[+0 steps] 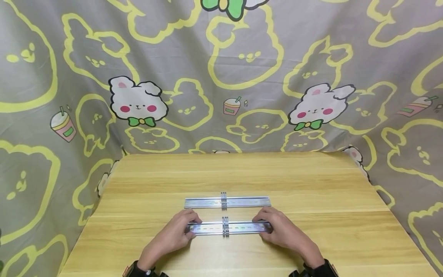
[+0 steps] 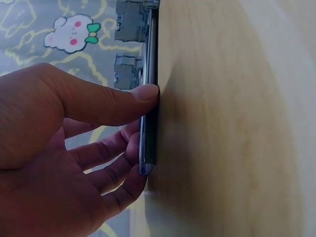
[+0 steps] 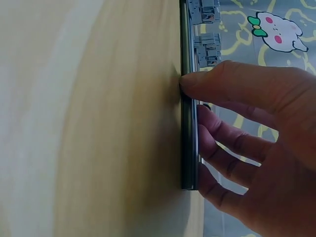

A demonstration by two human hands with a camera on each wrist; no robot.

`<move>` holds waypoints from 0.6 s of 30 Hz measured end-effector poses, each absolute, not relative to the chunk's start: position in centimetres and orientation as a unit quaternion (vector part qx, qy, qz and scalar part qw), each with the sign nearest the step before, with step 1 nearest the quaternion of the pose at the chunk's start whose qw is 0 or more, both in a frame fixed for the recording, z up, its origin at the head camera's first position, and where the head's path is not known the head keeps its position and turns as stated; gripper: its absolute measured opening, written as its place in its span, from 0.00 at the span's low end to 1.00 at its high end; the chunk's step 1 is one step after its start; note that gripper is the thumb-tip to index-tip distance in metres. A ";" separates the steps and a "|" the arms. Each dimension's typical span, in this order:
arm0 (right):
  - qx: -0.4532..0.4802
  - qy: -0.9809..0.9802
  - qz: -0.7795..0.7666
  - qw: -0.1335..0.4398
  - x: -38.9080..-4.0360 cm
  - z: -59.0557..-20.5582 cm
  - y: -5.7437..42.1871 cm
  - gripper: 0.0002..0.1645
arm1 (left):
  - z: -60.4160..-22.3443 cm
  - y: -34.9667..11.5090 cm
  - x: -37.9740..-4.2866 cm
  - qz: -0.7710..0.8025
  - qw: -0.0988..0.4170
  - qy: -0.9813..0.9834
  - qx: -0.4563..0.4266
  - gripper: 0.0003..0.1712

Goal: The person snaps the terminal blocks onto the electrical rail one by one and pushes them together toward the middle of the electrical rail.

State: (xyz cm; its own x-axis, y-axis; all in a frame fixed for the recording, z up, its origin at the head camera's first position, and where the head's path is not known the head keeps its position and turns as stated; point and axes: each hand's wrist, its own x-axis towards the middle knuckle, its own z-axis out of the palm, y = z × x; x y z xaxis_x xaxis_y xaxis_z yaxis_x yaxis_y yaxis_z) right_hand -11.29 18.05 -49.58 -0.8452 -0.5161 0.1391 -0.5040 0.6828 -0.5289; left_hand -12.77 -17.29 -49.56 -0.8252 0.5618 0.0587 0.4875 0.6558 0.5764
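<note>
A slotted metal DIN rail (image 1: 209,228) lies crosswise near the front of the table, with a small cluster of grey clip-on blocks (image 1: 225,227) at its middle. My left hand (image 1: 175,230) grips its left end, thumb on the near edge and fingers on the far edge. At the opposite end, my right hand (image 1: 281,230) holds the rail the same way. Both wrist views show the thumb (image 2: 145,92) and fingertips pinching the rail across its width. Behind it, parallel, lies a second DIN rail (image 1: 204,203), also carrying grey blocks (image 1: 223,201) mid-length.
Both rails are on a light wood-grain table (image 1: 145,177). A grey curtain (image 1: 194,50) with yellow outlines and white rabbits hangs behind the table and along both sides. Dark wrist straps (image 1: 320,269) are on both wrists.
</note>
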 end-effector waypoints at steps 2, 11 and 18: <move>-0.277 0.917 -0.287 0.014 -11.4 -49.7 18.1 0.20 | -49.6 -17.3 -12.8 0.298 0.062 0.908 0.288 0.15; -0.278 0.911 -0.305 0.018 -11.8 -50.1 18.3 0.20 | -49.6 -17.2 -13.0 0.296 0.057 0.911 0.283 0.16; -0.283 0.906 -0.313 0.025 -11.9 -50.1 18.4 0.20 | -49.7 -17.3 -13.0 0.296 0.051 0.909 0.288 0.17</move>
